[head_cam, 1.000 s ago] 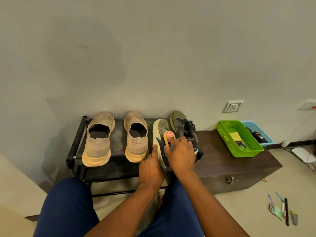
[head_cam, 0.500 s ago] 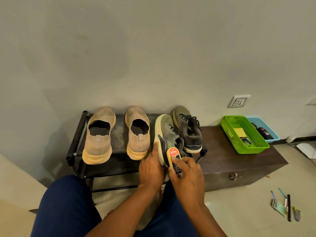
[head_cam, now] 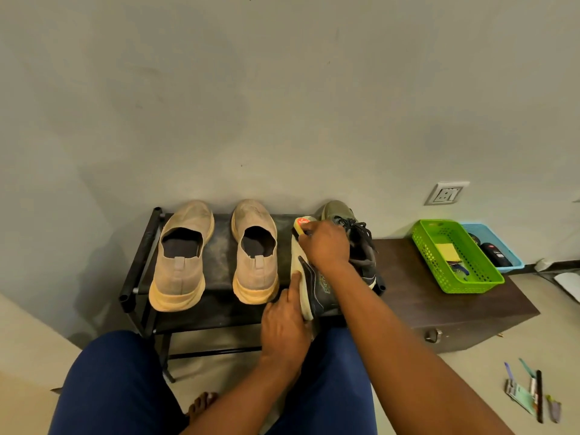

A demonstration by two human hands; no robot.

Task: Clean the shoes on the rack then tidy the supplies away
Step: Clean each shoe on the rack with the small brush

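Note:
On the black shoe rack stand two tan slip-on shoes and, to the right, an olive laced sneaker. A second olive sneaker lies tipped on its side with its pale sole facing left. My left hand holds this sneaker at its heel, thumb along the sole. My right hand grips a shoe brush with a red and yellow label and presses it to the sneaker's toe end.
A dark wooden chest adjoins the rack on the right, carrying a green basket and a blue basket with supplies. Small items lie on the floor at the right. My knees sit close below the rack.
My right hand has moved the brush from the sneaker's heel end up to its toe end. The left hand keeps hold of the heel.

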